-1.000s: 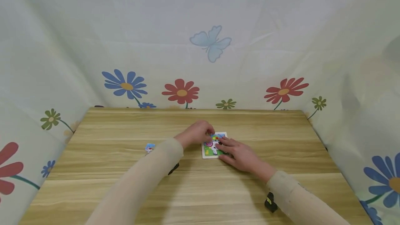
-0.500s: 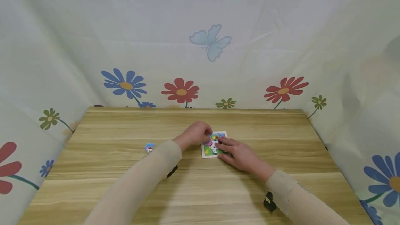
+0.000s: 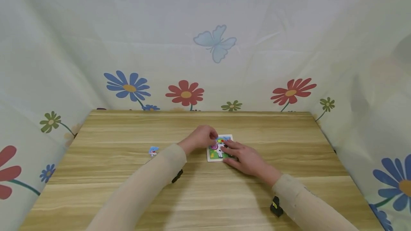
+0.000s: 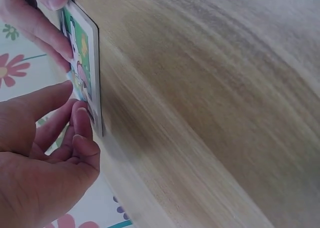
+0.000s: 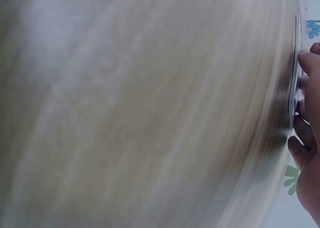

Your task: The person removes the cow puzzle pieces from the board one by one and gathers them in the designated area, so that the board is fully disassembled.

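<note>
A small jigsaw puzzle in a white frame lies on the table, its picture showing a black-and-white cow and a pink figure on green. My left hand is at its upper left corner. In the left wrist view, the thumb and curled fingers of the left hand pinch a bluish puzzle piece against the board, mostly hidden by the fingertips. My right hand rests with spread, fairly straight fingers on the puzzle's right side, covering part of the picture. The right wrist view shows the right hand at the board's edge.
A loose blue-and-white puzzle piece lies on the wooden table to the left, near the left sleeve. A black device sits at the right wrist. Flower-printed cloth encloses the back and sides.
Both hands stay at the puzzle with almost no movement. The left forearm has shifted very slightly, and the loose piece beside it shows a little more fully.
</note>
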`<state>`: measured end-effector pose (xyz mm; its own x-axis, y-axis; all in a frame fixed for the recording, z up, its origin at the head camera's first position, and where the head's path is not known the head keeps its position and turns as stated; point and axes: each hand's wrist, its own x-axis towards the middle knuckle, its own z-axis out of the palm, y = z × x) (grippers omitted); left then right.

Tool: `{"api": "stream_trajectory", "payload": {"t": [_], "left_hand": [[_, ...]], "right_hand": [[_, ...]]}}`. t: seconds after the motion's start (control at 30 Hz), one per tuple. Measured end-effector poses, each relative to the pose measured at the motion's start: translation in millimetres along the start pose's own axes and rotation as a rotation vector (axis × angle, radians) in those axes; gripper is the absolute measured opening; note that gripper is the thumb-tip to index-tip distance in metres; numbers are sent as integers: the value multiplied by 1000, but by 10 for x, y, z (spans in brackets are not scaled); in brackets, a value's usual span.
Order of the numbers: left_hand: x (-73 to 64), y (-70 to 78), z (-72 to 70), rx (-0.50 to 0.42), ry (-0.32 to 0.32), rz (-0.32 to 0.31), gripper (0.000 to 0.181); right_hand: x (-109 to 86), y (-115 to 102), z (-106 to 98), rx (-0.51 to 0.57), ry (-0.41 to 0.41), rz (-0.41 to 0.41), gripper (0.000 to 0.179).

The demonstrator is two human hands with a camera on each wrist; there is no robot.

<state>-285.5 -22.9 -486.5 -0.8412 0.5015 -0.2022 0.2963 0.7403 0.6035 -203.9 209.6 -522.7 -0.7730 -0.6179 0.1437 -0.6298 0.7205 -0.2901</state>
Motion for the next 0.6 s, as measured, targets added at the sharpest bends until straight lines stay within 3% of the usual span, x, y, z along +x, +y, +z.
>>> {"api": "stream_trajectory", "payload": {"t": [0.6], "left_hand": [[-36,21,7,-185,52,-126,16]], "right_hand": [[5,-4,2,2,-14,28,55]]}}
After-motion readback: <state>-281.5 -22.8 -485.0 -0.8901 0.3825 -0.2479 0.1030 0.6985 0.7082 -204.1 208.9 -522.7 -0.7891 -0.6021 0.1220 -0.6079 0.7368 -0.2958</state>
